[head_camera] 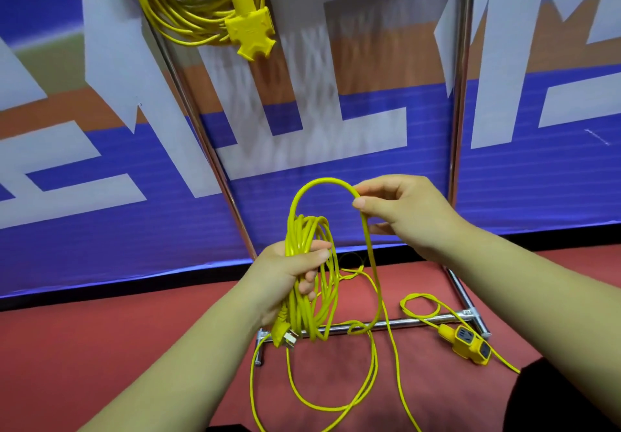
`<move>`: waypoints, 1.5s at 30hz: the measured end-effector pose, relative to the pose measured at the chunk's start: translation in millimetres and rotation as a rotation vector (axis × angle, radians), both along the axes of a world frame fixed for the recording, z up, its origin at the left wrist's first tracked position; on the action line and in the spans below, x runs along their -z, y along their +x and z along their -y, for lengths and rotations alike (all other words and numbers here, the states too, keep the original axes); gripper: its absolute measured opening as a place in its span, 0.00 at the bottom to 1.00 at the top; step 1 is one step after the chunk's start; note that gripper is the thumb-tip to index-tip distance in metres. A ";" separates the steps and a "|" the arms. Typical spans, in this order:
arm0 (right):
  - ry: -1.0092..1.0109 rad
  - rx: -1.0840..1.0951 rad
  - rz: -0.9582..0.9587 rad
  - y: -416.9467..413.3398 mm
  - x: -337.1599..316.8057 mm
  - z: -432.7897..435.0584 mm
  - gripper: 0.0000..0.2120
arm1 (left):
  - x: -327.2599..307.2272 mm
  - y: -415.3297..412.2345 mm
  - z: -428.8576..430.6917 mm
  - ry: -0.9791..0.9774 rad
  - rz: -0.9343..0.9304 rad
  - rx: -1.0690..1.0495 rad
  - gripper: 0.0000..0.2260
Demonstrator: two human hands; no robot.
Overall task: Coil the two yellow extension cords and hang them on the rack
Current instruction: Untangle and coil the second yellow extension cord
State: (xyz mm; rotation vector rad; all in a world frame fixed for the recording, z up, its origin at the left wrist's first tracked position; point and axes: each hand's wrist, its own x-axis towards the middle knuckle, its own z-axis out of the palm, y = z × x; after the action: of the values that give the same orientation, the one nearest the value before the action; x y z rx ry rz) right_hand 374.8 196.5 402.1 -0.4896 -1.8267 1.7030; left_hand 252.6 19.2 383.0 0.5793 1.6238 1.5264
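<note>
One coiled yellow cord hangs at the top left of the metal rack, its yellow socket block dangling below the loops. My left hand grips several loops of the second yellow cord, with the plug hanging under the bundle. My right hand pinches a fresh loop of that cord, arched above the bundle. Loose cord trails over the red floor to a yellow socket block by the rack's base bar.
The rack's chrome uprights and base bar stand in front of a blue, white and orange banner. Red floor spreads below. A dark shape sits at the bottom right.
</note>
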 end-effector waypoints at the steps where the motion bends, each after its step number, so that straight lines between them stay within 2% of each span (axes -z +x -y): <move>1: -0.023 -0.004 -0.012 -0.9 -1.8 1.8 0.05 | 2.4 1.0 -2.1 -0.009 -0.016 -0.005 0.11; 6: -0.118 -0.018 -0.054 -4.5 -6.0 8.2 0.06 | 11.1 12.5 -14.1 -0.001 -0.007 0.033 0.13; 11: -0.199 -0.030 -0.077 -2.4 -6.6 8.7 0.06 | 18.7 24.1 -26.9 -0.041 -0.014 0.123 0.10; 14: -0.197 -0.028 -0.079 1.9 -7.4 4.6 0.06 | 19.0 26.7 -33.9 -0.064 -0.051 0.150 0.07; 19: -0.162 -0.057 -0.101 16.7 -6.1 -7.9 0.06 | 5.4 21.6 -36.0 -0.025 -0.072 0.158 0.09; 23: -0.097 -0.032 0.018 24.4 9.8 -27.2 0.10 | -20.9 18.0 -26.2 0.102 0.003 0.105 0.10; 25: -0.034 -0.082 0.138 24.4 25.0 -35.1 0.08 | -33.6 13.4 -18.7 0.184 0.041 0.066 0.07; 27: 0.031 -0.178 0.280 24.1 39.8 -37.0 0.11 | -45.3 8.2 -11.7 0.271 0.071 0.042 0.03; 29: 0.093 -0.276 0.370 23.1 50.8 -34.6 0.16 | -53.7 1.7 -4.5 0.359 0.113 0.014 0.05; 32: 0.095 -0.383 0.359 18.1 60.7 -26.7 0.14 | -60.3 -8.4 6.9 0.483 0.183 0.016 0.04; 36: 0.035 -0.493 0.303 5.0 63.0 -9.1 0.15 | -59.1 -21.7 21.1 0.552 0.204 0.074 0.14; 38: -0.009 -0.543 0.294 -1.7 60.9 3.1 0.14 | -58.2 -27.4 28.3 0.563 0.207 0.068 0.16; 41: -0.144 -0.609 0.300 -8.9 61.3 21.5 0.12 | -58.2 -32.8 38.5 0.516 0.124 0.025 0.14; 45: -0.090 -0.637 0.310 -20.6 73.0 43.8 0.17 | -62.1 -28.9 50.0 0.500 0.094 -0.070 0.07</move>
State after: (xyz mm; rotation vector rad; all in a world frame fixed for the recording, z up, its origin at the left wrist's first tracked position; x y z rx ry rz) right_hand 354.3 152.6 329.1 -0.2204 -2.3046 2.2293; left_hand 223.7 -30.8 445.1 0.7075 1.1995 1.9977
